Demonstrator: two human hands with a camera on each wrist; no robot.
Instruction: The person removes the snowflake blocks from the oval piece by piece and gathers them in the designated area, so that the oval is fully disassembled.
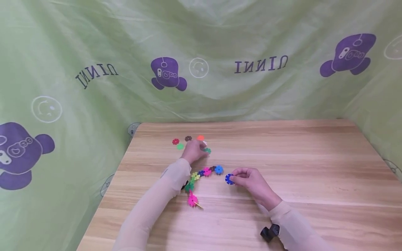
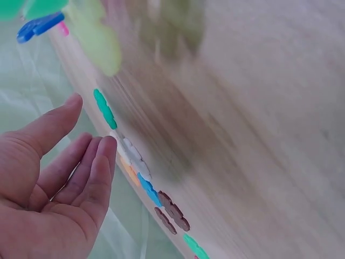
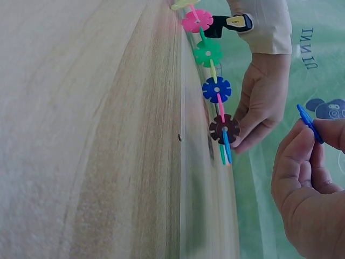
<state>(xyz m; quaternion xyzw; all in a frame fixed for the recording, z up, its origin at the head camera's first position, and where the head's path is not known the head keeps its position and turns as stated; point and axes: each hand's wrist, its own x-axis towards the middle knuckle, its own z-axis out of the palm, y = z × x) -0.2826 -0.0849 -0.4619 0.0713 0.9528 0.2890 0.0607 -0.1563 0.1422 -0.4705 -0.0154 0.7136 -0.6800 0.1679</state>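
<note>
We see a dark blue snowflake disc [image 1: 229, 179] against a pale wooden table [image 1: 298, 167] with light grain. A linked chain [image 1: 201, 176] runs pink, green, yellow, magenta, brown and sky blue. Loose discs [image 1: 188, 139] show red, brown, orange and green. The backdrop [image 1: 94, 52] is light green, printed with purple cartoon figures.

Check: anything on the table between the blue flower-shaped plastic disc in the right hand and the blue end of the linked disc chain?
Nothing visible. The right hand pinches the blue flower-shaped plastic disc; only bare wooden table separates it from the chain of linked coloured discs, whose blue end disc lies just left of it.
</note>
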